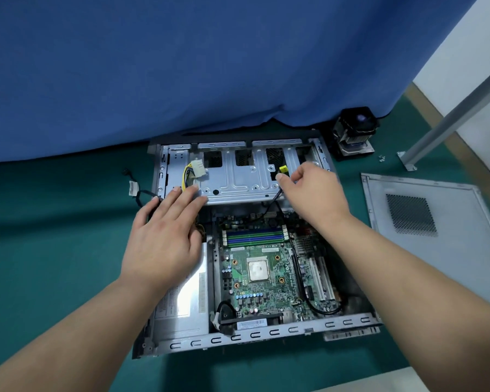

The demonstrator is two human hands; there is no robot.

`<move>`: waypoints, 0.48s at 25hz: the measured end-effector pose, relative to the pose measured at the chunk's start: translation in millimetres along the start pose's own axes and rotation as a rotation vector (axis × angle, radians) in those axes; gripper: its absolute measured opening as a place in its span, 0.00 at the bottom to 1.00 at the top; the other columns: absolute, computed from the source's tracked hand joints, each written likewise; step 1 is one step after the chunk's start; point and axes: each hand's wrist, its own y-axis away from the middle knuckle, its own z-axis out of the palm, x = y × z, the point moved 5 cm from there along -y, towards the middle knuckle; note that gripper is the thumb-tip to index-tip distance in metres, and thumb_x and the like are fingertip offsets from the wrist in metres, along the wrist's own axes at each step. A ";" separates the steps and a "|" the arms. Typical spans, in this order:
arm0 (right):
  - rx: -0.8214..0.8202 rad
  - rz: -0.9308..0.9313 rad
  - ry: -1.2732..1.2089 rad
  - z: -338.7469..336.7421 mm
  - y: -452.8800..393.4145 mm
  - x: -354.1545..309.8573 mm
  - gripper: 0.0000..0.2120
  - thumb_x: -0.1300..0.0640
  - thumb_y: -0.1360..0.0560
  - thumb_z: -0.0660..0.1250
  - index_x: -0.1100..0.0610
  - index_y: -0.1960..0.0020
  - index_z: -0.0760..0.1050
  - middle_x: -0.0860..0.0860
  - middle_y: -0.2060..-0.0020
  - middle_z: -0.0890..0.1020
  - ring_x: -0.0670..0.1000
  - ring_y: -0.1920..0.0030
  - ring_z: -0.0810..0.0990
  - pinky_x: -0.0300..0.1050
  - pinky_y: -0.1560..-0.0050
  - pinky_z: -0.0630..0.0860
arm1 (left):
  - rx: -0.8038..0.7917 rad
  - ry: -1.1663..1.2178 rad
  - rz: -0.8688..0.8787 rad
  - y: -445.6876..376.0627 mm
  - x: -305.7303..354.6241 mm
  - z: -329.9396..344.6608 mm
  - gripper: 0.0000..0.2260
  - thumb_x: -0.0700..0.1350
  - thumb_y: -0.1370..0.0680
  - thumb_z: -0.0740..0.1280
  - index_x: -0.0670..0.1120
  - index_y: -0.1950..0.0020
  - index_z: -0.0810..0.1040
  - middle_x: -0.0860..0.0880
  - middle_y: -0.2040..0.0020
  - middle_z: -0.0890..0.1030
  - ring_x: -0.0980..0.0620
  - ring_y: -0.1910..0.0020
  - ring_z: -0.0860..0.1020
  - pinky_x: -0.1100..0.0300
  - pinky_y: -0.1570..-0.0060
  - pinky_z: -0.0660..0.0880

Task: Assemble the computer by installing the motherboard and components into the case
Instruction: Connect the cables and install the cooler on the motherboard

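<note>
Both hands reach into the open computer case (266, 333), which lies on its side on the green counter (54, 216); the left hand (164, 239) lies flat with straight fingers spread, its fingertips touching the near-left edge of the metal drive cage (238, 176), holding nothing; the right hand (314, 188) has its fingers curled, thumb and forefinger pinching a black cable (276, 197) just below its yellow connector (283, 168) at the right end of the cage; that cable runs down toward the motherboard (266, 273); the motherboard sits in the case floor, green, with blue and green memory slots (255, 236) along its far side and the bare processor (258, 268) near its middle; the silver power supply (181, 295) lies in the left part of the case, partly under the left wrist; a white connector with yellow and black wires (196, 168) rests on the cage's left part; the grey side panel (425, 210) with a mesh vent lies on the counter to the right, apart from the case; a cooler with fan (354, 131) stands beyond the case's far-right corner, by the blue cloth (181, 66).
</note>
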 end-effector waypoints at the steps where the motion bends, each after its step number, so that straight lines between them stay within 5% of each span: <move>1: -0.015 0.029 0.039 2.7 -2.1 -3.4 0.15 0.40 0.21 0.65 0.51 0.53 0.76 0.49 0.58 0.82 0.55 0.55 0.80 0.46 0.60 0.73 | -0.005 0.001 0.001 -0.3 0.7 -0.4 0.27 0.51 0.22 0.53 0.58 0.22 0.67 0.59 0.20 0.65 0.57 0.20 0.59 0.49 0.22 0.56; 8: 0.025 0.073 0.028 7.6 1.1 -7.8 0.06 0.52 0.21 0.62 0.50 0.54 0.76 0.47 0.62 0.82 0.54 0.60 0.80 0.44 0.65 0.73 | -0.033 0.004 -0.013 0.6 0.0 1.4 0.26 0.50 0.22 0.55 0.58 0.22 0.66 0.58 0.20 0.64 0.57 0.19 0.58 0.49 0.22 0.54; 12: 0.007 0.006 -0.267 7.4 11.1 -0.4 0.05 0.56 0.21 0.64 0.52 0.46 0.73 0.46 0.64 0.79 0.49 0.61 0.79 0.51 0.54 0.79 | -0.028 0.005 -0.008 0.1 -0.3 2.2 0.26 0.50 0.22 0.55 0.58 0.23 0.67 0.59 0.20 0.64 0.56 0.19 0.59 0.49 0.22 0.55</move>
